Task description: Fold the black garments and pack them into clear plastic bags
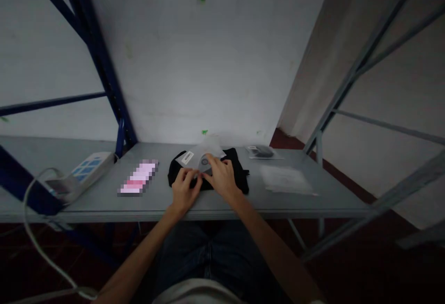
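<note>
Black fabric (239, 169) lies in a low heap near the middle of the grey shelf. Over it rests a translucent plastic bag (209, 145) with a white barcode label (187, 157) and a round dark mark. My left hand (186, 188) is at the bag's lower edge, thumb and fingers drawn together on it. Just to the right, my right hand (221, 174) pinches the same bag beside the round mark, its forefinger stretched up over the plastic. The fingertips of both hands are close together.
At the right of the shelf (278, 205) lie a stack of clear bags (285, 180) and a packaged dark item (262, 151). A blurred pink phone-like object (139, 177) lies left. Farther left are a white power strip (91, 169) and cable (29, 230). Blue posts (100, 63) stand left.
</note>
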Demonstrator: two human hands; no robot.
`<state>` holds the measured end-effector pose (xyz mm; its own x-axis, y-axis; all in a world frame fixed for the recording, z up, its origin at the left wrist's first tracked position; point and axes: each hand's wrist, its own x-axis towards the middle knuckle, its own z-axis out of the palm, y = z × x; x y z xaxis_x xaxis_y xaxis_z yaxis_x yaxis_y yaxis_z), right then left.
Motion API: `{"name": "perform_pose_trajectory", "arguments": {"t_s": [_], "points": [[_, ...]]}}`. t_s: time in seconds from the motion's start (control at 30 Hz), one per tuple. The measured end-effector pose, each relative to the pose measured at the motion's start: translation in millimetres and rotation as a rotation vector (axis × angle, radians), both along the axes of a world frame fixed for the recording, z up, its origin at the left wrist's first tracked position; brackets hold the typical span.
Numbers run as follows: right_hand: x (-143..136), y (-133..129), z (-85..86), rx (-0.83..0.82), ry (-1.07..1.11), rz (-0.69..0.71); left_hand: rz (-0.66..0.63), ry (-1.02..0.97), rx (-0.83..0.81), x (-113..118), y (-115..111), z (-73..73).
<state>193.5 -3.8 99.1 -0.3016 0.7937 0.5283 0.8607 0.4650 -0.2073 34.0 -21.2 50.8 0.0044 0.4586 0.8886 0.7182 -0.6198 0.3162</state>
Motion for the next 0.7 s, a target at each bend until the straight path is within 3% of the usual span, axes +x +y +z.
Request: {"name": "perform_pose_trajectory", "arguments": {"t_s": [0.3, 0.37, 0.47, 0.57, 0.7], "points": [[0, 9, -2.2, 0.051, 0.078, 0.247, 0.042, -0.13, -0.018, -7, 8, -2.9], [7, 10, -6.7, 0.074, 0.201, 0.192, 0.052, -0.105, -0.032, -7, 8, -2.3], [28, 21, -13.9, 0.041, 0.411, -0.074, 0.07, -0.083, -0.069, -7, 6, -0.5], [55, 44, -18.4, -0.2, 0.471, -0.274, 0.081, -0.082, -0.088, -5, 5, 0.7], [77, 73, -20.6, -0.634, 0.47, -0.226, 0.08, -0.087, -0.087, -5, 6, 0.3]]}}
